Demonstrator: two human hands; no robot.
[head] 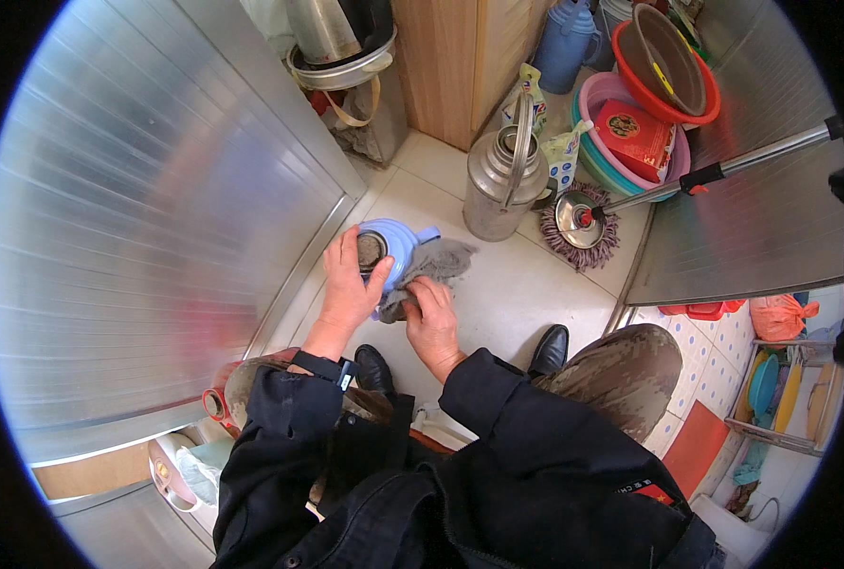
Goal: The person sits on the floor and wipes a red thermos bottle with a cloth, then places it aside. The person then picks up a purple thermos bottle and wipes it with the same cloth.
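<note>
A blue plastic thermos flask (398, 238) stands low before me, its round mouth facing up towards the camera. My left hand (351, 284) grips its top, fingers on the far left side and thumb on the near rim. My right hand (432, 316) pinches a grey cloth (439, 262) that lies against the flask's right side and trails past its handle. The flask's lower body is hidden by the hands and the cloth. A metal thermos flask (496, 185) with a raised handle stands on the tiled floor further off to the right.
A mop (582, 224) with a metal pole leans at the right, by stacked plastic basins (681, 153) holding a red box. Detergent bags (562, 153) and a darker blue jug (566, 50) are beyond. A ribbed panel (144, 213) borders the left; a wooden cabinet (439, 67) stands behind.
</note>
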